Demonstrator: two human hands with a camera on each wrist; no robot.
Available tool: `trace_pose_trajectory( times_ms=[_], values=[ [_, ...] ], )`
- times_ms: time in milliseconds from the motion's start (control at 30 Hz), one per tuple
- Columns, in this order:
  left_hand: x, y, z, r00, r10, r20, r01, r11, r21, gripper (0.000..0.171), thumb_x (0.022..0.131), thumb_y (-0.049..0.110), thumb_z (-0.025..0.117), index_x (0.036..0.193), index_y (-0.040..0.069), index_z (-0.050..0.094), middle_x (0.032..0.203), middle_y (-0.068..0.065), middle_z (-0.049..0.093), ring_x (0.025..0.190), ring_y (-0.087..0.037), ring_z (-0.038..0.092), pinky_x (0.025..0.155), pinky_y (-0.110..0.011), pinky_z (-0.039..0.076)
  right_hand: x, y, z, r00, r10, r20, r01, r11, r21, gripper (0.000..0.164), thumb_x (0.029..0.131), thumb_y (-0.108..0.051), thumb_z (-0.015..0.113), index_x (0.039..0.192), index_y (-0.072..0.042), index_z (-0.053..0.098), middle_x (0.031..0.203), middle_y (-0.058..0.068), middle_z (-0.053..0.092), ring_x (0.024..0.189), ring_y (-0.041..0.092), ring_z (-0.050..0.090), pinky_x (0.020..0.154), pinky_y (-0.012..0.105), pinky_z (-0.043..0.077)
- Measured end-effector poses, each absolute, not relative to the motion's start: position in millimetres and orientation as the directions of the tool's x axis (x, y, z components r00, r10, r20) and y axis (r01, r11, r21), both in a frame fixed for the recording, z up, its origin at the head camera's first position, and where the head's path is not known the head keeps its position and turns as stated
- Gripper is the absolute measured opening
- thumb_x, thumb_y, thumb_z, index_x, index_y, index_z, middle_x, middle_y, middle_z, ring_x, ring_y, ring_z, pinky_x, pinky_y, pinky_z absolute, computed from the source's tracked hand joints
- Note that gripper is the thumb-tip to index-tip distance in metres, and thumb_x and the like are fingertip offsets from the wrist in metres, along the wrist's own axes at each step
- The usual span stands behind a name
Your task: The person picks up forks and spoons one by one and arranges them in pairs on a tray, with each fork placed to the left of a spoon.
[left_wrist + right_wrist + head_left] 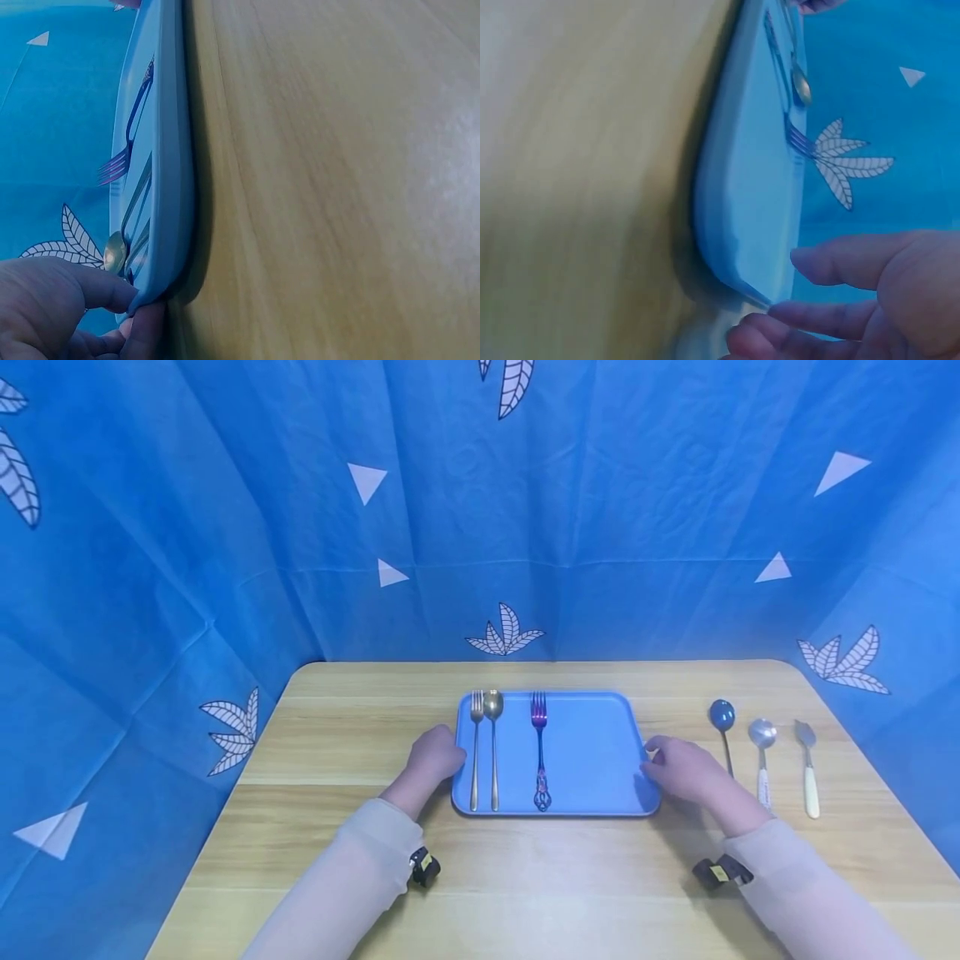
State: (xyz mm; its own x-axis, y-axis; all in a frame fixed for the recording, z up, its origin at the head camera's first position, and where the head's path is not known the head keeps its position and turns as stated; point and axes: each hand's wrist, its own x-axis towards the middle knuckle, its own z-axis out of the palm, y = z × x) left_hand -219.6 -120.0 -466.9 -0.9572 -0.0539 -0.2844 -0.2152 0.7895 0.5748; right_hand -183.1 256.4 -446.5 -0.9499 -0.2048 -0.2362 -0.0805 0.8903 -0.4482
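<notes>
A blue rectangular tray (592,752) lies between my two hands. On it are a gold fork (476,752), a gold spoon (493,706) beside it, and a purple fork (540,735) with an ornate handle. My left hand (437,753) pinches the tray's left rim, thumb over the edge and fingers below, as the left wrist view shows. At the right rim is my right hand (681,768). In the right wrist view its thumb (832,261) stands apart from the fingers (821,319), whose tips are right at the tray's corner.
Right of the tray, on the wooden table (300,827), lie a dark blue spoon (722,716), a silver spoon (762,735) with a patterned handle, and a knife (811,789) with a cream handle. A blue curtain (637,527) hangs behind and at both sides.
</notes>
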Motion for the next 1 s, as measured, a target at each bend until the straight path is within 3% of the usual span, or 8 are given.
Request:
trace_pose_trajectory(
  times_ms=[267,767,1000],
  values=[
    [-219,-119,-465,-0.955,-0.055,-0.290,-0.221,0.784,0.579,0.004,0.089,0.005,0.058,0.085,0.004,0.058,0.075,-0.009,0.056,0.064,-0.022,0.054,0.056,-0.030,0.045,-184,271,-435,-0.958,-0.180,-0.225,-0.070,0.902,-0.426,0.049,0.098,-0.025,0.056,0.127,0.014,0.054,0.107,0.028,0.066,0.099,0.045,0.063,0.083,0.058,0.050],
    [-219,-119,-468,-0.954,-0.060,-0.294,-0.231,0.771,0.594,0.004,0.090,0.006,0.056,0.087,0.005,0.058,0.076,-0.009,0.056,0.065,-0.022,0.055,0.056,-0.030,0.046,-188,292,-428,-0.972,-0.101,-0.214,-0.030,0.950,-0.312,0.050,0.098,-0.026,0.056,0.125,0.016,0.053,0.107,0.034,0.065,0.099,0.052,0.062,0.081,0.061,0.049],
    [-219,-120,-467,-0.951,-0.060,-0.305,-0.238,0.772,0.589,0.004,0.091,0.006,0.056,0.087,0.005,0.058,0.076,-0.009,0.056,0.065,-0.022,0.055,0.056,-0.031,0.046,-194,309,-425,-0.970,-0.050,-0.237,0.024,0.953,-0.302,0.055,0.099,-0.025,0.054,0.129,0.021,0.046,0.116,0.041,0.058,0.105,0.057,0.057,0.085,0.064,0.047]
  ],
)
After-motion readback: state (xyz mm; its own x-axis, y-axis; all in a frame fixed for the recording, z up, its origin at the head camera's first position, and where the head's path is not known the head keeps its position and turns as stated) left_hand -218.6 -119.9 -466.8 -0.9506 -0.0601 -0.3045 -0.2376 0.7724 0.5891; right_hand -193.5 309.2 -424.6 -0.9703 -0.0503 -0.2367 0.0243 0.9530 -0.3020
